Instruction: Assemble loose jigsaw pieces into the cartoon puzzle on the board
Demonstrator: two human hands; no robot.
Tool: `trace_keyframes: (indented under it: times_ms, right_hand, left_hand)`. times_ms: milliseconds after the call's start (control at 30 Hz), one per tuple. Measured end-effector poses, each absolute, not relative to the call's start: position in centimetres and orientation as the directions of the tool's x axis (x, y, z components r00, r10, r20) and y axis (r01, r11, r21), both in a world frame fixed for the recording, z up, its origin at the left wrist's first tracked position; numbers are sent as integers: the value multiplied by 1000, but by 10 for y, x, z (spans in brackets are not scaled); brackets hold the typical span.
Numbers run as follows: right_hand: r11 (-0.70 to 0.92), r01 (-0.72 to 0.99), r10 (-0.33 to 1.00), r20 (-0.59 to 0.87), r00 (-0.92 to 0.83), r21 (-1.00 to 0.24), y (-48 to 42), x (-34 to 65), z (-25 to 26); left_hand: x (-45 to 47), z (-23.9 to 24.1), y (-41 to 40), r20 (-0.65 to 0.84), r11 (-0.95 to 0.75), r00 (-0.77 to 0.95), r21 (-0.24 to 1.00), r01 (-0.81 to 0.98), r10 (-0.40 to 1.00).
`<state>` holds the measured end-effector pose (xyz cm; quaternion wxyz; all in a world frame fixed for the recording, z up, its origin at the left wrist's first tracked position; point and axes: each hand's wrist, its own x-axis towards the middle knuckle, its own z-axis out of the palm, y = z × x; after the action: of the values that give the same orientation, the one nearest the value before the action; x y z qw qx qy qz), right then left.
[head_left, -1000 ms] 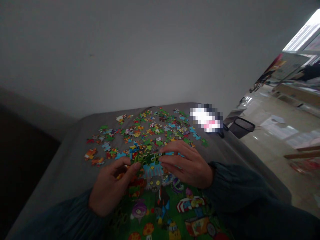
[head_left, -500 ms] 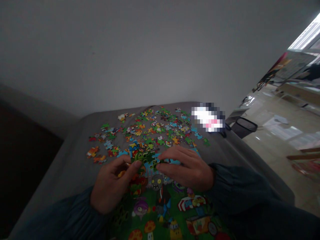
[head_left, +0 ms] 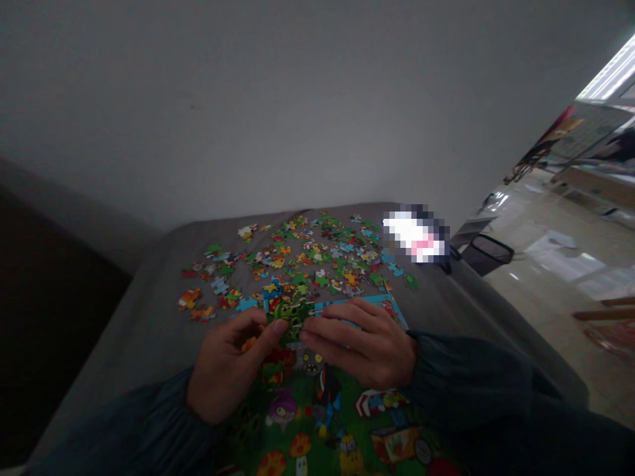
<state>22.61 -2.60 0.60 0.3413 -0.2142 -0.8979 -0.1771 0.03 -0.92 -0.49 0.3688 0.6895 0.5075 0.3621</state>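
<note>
left hand (head_left: 231, 367): thumb and fingers pinch the left side of a green puzzle section (head_left: 294, 312) | right hand (head_left: 370, 344): fingers at its right edge, cannot tell whether pinching | section: between both hands, over the cartoon picture's (head_left: 342, 403) upper part | loose pieces (head_left: 282, 258): scattered beyond, on the grey-covered counter (head_left: 149, 324)

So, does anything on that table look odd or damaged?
One oddity: a patch at the far right of the table shows as coarse blocks, hiding what's there. The loose puzzle pieces lie scattered, but I see no clear damage.
</note>
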Motion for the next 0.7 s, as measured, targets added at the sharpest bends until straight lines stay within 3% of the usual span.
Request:
trace_keyframes:
  times_ms: [700]
  right_hand:
    - [839, 516, 250, 719, -649, 174, -27, 226, 7]
  left_hand:
    - [1, 0, -11, 189, -272, 246, 890, 366, 951]
